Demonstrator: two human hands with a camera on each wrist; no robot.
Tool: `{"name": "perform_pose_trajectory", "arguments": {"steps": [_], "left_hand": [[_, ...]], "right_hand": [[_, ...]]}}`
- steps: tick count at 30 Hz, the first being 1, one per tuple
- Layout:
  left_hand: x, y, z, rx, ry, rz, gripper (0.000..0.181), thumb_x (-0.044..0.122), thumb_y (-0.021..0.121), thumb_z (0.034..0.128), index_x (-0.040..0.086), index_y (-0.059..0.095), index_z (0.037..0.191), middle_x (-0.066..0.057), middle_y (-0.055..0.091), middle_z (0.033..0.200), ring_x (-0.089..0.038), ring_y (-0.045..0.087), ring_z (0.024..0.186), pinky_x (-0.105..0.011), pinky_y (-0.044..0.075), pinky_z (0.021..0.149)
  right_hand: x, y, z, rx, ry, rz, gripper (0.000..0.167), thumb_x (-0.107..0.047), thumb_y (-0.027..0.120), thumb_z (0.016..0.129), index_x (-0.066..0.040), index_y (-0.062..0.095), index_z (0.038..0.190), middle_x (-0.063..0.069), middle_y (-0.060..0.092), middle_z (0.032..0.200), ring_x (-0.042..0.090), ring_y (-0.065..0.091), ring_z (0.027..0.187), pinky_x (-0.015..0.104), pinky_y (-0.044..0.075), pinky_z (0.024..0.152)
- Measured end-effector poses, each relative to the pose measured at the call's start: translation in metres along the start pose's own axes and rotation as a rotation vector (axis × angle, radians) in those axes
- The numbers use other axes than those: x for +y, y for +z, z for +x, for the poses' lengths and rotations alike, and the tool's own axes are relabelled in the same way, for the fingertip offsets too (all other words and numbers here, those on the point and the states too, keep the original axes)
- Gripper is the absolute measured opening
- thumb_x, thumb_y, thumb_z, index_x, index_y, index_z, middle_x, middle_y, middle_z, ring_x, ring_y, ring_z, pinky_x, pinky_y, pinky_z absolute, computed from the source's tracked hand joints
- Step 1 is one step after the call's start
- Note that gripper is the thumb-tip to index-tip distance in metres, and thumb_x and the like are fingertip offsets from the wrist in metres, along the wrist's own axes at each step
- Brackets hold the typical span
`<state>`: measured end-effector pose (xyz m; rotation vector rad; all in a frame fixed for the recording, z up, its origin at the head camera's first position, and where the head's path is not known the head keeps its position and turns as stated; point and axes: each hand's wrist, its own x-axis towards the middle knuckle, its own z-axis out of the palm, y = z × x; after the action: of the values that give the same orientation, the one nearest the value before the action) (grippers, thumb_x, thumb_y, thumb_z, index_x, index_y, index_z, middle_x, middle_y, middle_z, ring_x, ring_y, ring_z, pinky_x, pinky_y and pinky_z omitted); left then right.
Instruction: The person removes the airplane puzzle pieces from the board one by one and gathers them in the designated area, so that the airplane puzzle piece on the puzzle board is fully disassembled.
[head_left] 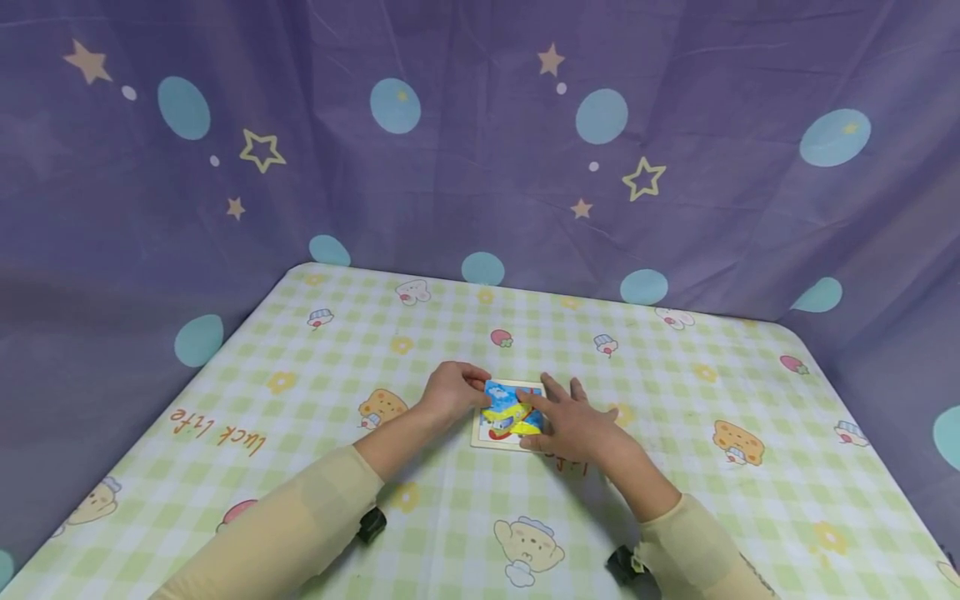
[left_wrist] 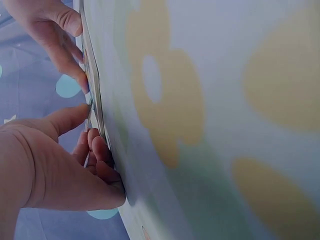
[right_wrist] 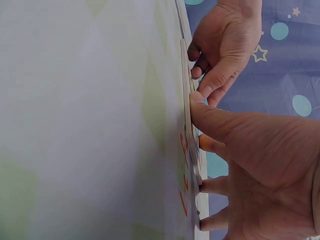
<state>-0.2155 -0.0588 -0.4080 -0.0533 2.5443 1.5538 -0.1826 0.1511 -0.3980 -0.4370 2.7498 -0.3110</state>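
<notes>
Blue puzzle piece (head_left: 498,392) was pinched by left hand (head_left: 452,392), board (head_left: 495,445) touched by spread right hand (head_left: 576,422); jamming was risked if tilted.

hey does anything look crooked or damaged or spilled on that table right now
One thing: the blue corner piece, pinched by the left hand, looks tilted rather than flush with the picture puzzle in its pale frame. That's probably just handling. I see no spill or damage.
</notes>
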Motion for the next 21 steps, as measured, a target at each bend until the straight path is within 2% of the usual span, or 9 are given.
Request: {"name": "perform_pose_trajectory", "arguments": {"steps": [9, 21], "left_hand": [[0.002, 0.0006, 0.0003, 0.026, 0.048, 0.075, 0.018, 0.003, 0.08, 0.0828, 0.004, 0.074, 0.099, -0.002, 0.07, 0.083, -0.016, 0.064, 0.077, -0.033, 0.053, 0.076], [-0.0009, -0.0048, 0.0011, 0.033, 0.038, -0.005, 0.016, 0.006, 0.076, 0.0865, 0.008, 0.075, 0.102, -0.005, 0.068, 0.08, -0.018, 0.062, 0.075, -0.029, 0.048, 0.071]], "right_hand": [[0.0008, -0.0003, 0.0003, 0.006, -0.003, -0.004, 0.076, -0.057, 0.066, 0.092, -0.037, 0.035, 0.158, 0.006, 0.013, 0.169, 0.051, 0.01, 0.149, 0.091, 0.016, 0.087], [0.0025, 0.0018, 0.0014, 0.01, -0.009, 0.009, 0.076, -0.057, 0.067, 0.092, -0.037, 0.035, 0.158, 0.006, 0.014, 0.169, 0.051, 0.01, 0.149, 0.091, 0.015, 0.087]]}}
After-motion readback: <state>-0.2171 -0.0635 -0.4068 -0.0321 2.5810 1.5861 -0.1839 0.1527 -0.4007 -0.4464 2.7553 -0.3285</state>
